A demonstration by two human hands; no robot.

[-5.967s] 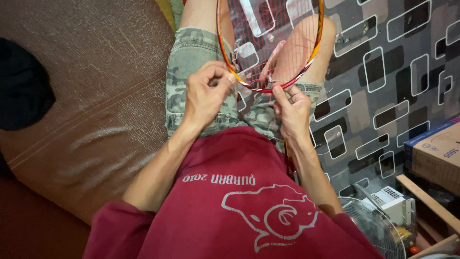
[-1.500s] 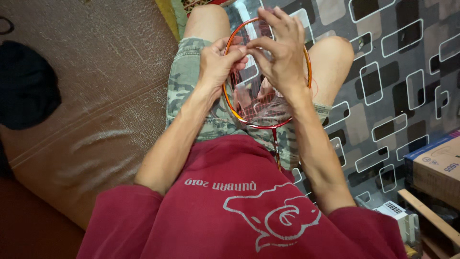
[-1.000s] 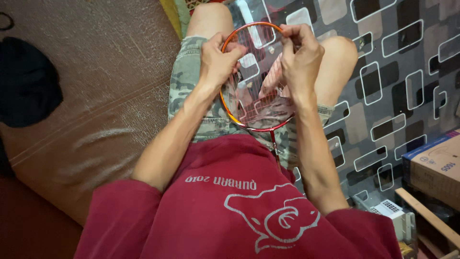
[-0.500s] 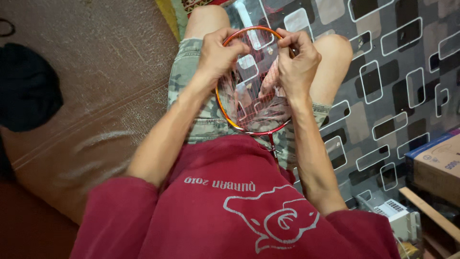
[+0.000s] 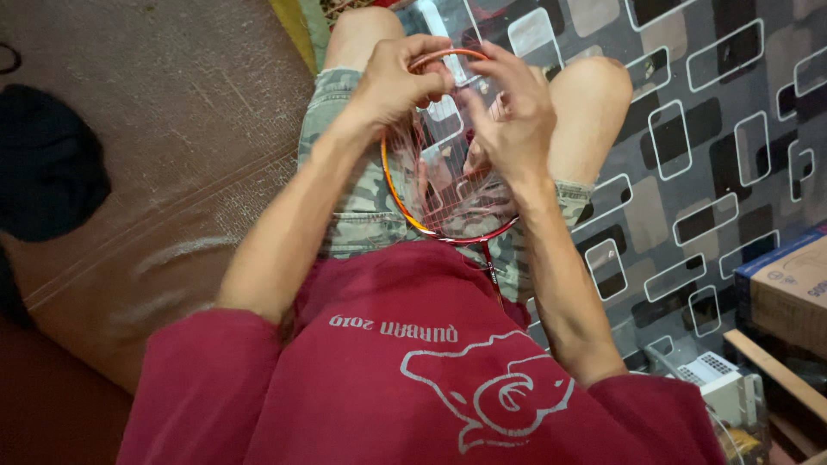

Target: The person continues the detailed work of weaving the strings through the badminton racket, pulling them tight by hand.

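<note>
I sit with a badminton racket (image 5: 412, 217) resting head-up on my lap, its frame orange and red. My left hand (image 5: 398, 84) is closed around the top left of the rim. My right hand (image 5: 514, 122) lies over the right side of the head, its blurred fingers reaching to the top rim and the pale strings (image 5: 450, 188). The thin shaft (image 5: 489, 261) runs down toward my red shirt (image 5: 413, 370). My camouflage shorts (image 5: 362, 207) and bare knees lie under the racket.
A brown cushioned surface (image 5: 146, 155) fills the left, with a black cloth (image 5: 43, 164) on it. Grey flooring with rounded rectangle patterns (image 5: 715, 129) is on the right. A cardboard box with a blue edge (image 5: 792, 280), a wooden slat (image 5: 780, 375) and a white device (image 5: 715, 379) sit at lower right.
Both hands went from the bottom of the racket head to its top. Over the last second the head shifted slightly up and my right hand slid onto the strings.
</note>
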